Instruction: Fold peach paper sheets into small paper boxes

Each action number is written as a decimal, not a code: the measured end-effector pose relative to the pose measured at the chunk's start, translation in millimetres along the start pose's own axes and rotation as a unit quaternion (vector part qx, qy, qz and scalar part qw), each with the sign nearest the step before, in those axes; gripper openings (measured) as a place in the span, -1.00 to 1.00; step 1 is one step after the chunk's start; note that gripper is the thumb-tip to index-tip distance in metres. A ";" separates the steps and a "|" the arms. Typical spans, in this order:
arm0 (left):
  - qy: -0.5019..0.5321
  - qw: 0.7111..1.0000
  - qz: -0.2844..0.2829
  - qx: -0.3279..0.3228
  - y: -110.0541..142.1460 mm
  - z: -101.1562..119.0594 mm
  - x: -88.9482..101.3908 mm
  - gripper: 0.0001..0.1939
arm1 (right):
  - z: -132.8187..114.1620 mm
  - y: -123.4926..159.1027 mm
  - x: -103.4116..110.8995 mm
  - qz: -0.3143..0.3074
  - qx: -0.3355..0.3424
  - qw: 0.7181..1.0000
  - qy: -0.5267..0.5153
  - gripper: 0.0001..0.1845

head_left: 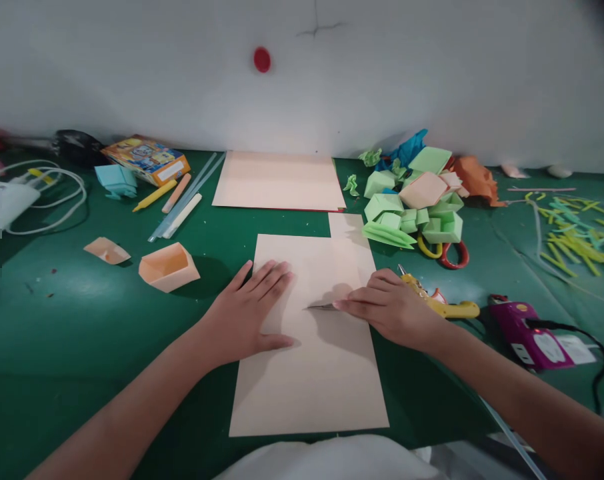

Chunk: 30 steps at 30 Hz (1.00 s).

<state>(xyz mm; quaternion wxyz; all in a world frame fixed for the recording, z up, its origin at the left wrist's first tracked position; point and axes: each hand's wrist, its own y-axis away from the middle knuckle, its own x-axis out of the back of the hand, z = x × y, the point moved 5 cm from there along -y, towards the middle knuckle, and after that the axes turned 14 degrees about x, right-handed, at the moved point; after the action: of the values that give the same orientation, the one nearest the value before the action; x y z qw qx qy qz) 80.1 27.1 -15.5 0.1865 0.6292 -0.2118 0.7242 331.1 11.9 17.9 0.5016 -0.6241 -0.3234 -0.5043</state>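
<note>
A pale peach sheet of paper [312,393] lies on the green table in front of me. My left hand [257,307] rests flat on its left side, fingers spread. From the right, my right hand [387,307] closes its fingers round a thin pointed metal tool [321,307]. The tool's tip points left and is at the middle of the sheet; its rear end is hidden in the fingers, so its kind does not show. A narrow paper piece [346,225] sticks out past the sheet's top right edge. A yellow glue gun [457,310] lies just beyond my right hand.
Folded green and peach paper pieces [425,190] are heaped at the back right, over scissors handles [455,255]. More paper sheets [279,180] lie against the wall. Two folded peach pieces, glue sticks [182,217] and a box [147,159] sit left. A purple device [537,337] stands right.
</note>
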 end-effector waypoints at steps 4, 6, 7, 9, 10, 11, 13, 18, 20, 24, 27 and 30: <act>0.004 1.000 -0.005 0.000 -0.1 -0.2 0.1 0.06 | 0.7 2.7 0.2 -0.009 -0.011 1.000 0.009 -0.57; 0.004 1.000 -0.008 0.002 -0.3 -0.3 0.2 0.06 | 0.6 4.2 -0.1 -0.016 -0.013 1.000 0.012 -0.56; 0.004 1.000 -0.008 0.002 -0.5 -0.2 0.3 0.07 | 0.5 4.9 -0.2 -0.019 -0.014 1.000 0.014 -0.56; 0.003 1.000 -0.008 0.001 -0.7 0.0 0.6 0.07 | 0.4 5.9 -0.1 -0.019 -0.015 1.000 0.015 -0.57; 0.003 1.000 -0.008 0.002 -0.8 0.1 0.7 0.06 | 0.2 6.2 0.2 -0.017 -0.015 1.000 0.014 -0.57; 0.003 1.000 -0.009 0.002 -0.8 0.2 0.8 0.06 | 0.2 6.3 0.6 -0.014 -0.015 1.000 0.013 -0.57; 0.001 1.000 -0.012 0.003 -0.8 0.4 0.8 0.05 | 0.0 6.3 1.0 -0.013 -0.016 1.000 0.015 -0.57; -0.002 1.000 -0.016 0.008 -0.6 0.2 0.2 0.06 | -0.8 6.8 0.7 -0.025 -0.015 0.999 0.025 -0.59; -0.001 1.000 -0.012 0.006 -0.6 0.3 0.2 0.06 | -1.0 7.8 0.2 -0.027 -0.017 0.999 0.026 -0.58; -0.002 1.000 -0.010 0.005 -0.8 0.5 0.4 0.06 | -1.1 10.6 -1.1 -0.033 -0.022 0.999 0.027 -0.55; -0.003 1.000 -0.015 0.005 -0.9 0.9 0.4 0.06 | -0.8 12.8 -2.1 -0.040 -0.027 0.999 0.025 -0.54; 0.001 1.000 -0.014 0.006 -1.0 0.8 1.0 0.06 | -0.4 14.7 -3.0 -0.042 -0.031 0.998 0.023 -0.55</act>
<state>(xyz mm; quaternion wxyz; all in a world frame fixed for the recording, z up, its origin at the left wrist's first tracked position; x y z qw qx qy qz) 81.2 27.5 -14.4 0.1927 0.6324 -0.1983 0.7236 343.5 7.6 10.6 0.4680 -0.6132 -0.3220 -0.5489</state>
